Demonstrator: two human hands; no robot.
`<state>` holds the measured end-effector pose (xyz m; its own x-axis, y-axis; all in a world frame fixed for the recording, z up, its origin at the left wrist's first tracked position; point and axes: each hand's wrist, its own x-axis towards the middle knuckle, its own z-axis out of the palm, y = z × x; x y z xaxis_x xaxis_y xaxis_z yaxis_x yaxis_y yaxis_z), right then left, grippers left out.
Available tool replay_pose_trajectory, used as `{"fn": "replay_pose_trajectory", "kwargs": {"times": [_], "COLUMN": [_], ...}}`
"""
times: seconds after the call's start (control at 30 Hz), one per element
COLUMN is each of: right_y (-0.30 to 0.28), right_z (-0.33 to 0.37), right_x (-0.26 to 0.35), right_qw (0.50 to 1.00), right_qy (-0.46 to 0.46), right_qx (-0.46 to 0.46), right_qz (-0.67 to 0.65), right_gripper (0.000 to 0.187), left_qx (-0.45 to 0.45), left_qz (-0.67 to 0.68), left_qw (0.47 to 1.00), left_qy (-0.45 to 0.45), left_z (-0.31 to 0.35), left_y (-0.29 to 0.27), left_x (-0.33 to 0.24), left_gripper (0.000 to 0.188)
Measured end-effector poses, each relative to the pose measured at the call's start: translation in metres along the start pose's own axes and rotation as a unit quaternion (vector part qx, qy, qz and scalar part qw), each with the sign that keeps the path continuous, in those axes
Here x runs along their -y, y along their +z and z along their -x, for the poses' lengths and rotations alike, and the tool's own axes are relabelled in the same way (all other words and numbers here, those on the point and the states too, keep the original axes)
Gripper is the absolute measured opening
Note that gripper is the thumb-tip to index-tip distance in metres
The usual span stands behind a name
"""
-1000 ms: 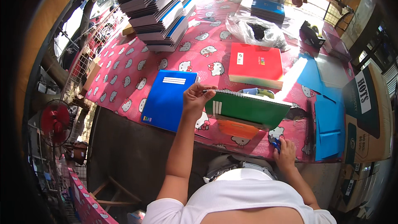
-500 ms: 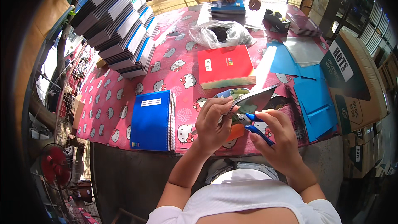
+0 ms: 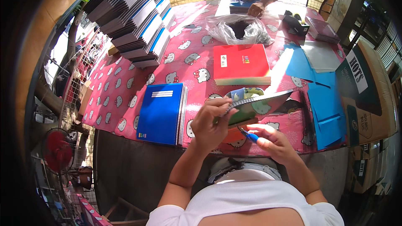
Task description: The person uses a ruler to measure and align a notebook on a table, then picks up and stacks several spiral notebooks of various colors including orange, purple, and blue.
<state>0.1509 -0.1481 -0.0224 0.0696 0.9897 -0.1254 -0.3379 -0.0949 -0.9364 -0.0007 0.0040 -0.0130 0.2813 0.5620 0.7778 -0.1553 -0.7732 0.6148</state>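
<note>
My left hand (image 3: 209,123) grips a spiral notebook (image 3: 261,106) with a greenish cover by the end of its wire coil, holding it tilted above the table's near edge. In my right hand (image 3: 276,142) are blue-handled pliers (image 3: 252,137), their jaws close under the notebook's coil end. The handles look squeezed together. Just behind the notebook, a small patterned pouch or cloth (image 3: 247,93) is partly covered by it. An orange item (image 3: 234,135) lies below, between my hands. A stack of blue spiral notebooks (image 3: 161,113) sits left of my left hand.
Red notebooks (image 3: 241,62) are stacked mid-table, before a transparent plastic bag (image 3: 236,29). A tall notebook pile (image 3: 134,21) leans at far left. Blue sheets (image 3: 326,109) and a cardboard box (image 3: 368,96) stand right. Across the table, a person's hand (image 3: 256,9) touches blue notebooks.
The pliers' handles have come together and their jaws have moved up to the notebook's coil end. The notebook has turned flatter. The whole view has shifted slightly.
</note>
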Motion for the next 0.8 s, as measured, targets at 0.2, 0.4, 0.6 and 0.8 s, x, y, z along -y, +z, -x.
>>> {"fn": "replay_pose_trajectory", "kwargs": {"times": [0.2,0.4,0.6,0.8], "right_y": [-0.096,-0.093,-0.081,0.037], "right_z": [0.026,-0.063,-0.233,-0.339], "right_x": [-0.122,-0.079,-0.066,-0.091], "right_qw": [0.765,0.796,0.744,0.709], "right_qy": [-0.103,-0.255,-0.336,-0.241], "right_qx": [-0.169,-0.155,-0.037,0.176], "right_qz": [0.613,0.526,0.577,0.639], "right_gripper": [0.035,0.023,0.024,0.078], "left_qx": [-0.356,-0.493,-0.468,-0.462], "left_qz": [0.148,-0.162,-0.251,-0.152], "left_qw": [0.903,0.794,0.812,0.837], "left_qy": [-0.187,-0.316,-0.241,-0.249], "left_z": [-0.009,0.102,0.138,0.149], "left_y": [-0.164,-0.267,-0.268,-0.276], "left_x": [0.05,0.132,0.172,0.173], "left_gripper": [0.009,0.018,0.02,0.018]}}
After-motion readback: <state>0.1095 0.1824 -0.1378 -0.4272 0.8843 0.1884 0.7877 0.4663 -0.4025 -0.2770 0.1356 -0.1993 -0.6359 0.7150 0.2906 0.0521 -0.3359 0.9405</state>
